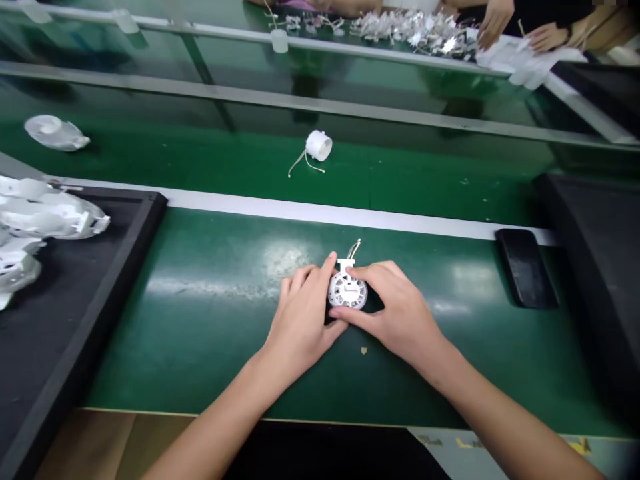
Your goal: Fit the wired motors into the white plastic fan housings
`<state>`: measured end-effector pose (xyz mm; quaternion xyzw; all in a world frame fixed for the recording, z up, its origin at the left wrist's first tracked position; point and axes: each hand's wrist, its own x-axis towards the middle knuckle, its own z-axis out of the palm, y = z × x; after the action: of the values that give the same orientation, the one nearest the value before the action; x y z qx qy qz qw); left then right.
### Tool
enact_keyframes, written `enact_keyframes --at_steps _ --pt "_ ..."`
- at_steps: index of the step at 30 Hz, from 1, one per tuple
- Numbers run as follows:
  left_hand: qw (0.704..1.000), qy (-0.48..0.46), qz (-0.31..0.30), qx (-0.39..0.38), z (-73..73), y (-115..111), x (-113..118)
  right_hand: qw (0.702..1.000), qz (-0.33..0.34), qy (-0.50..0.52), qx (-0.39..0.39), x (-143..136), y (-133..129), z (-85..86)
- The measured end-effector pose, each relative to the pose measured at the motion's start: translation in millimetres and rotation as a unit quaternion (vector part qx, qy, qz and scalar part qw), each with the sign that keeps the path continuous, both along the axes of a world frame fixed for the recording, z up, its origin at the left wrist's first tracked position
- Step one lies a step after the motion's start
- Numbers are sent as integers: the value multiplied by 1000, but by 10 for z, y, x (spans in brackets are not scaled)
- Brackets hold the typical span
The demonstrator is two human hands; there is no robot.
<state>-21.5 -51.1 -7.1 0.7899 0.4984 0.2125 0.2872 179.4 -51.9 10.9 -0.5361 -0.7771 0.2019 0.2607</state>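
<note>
A round white part with a spoked face is held just above or on the green tabletop, between both hands. A small white tab and thin wires stick up from its far edge. My left hand is closed on its left side, with the thumb near the bottom edge. My right hand pinches it from the right, forefinger by the tab at the top and thumb along the lower edge. The underside of the part is hidden.
White housings lie in a black tray at left. A black phone rests by another dark tray at right. Beyond the white rail sit a wired white cylinder and a white part. Another person's hands work across.
</note>
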Motion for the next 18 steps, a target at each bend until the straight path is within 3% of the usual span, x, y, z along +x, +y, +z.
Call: enact_keyframes --at_steps 4,8,12,14,18 --pt "993 -93 -30 -61 138 87 -106 999 8 -52 16 8 20 15" --pt "972 -178 42 -148 278 197 -98 998 20 12 52 1 -23 22" --pt "910 -314 -8 -271 375 296 50 990 9 96 100 49 -17 31" --pt "887 -366 -14 -280 388 334 155 987 -10 141 77 94 4 41" --pt "887 -396 27 -237 366 454 396 962 -25 274 -9 205 116 24"
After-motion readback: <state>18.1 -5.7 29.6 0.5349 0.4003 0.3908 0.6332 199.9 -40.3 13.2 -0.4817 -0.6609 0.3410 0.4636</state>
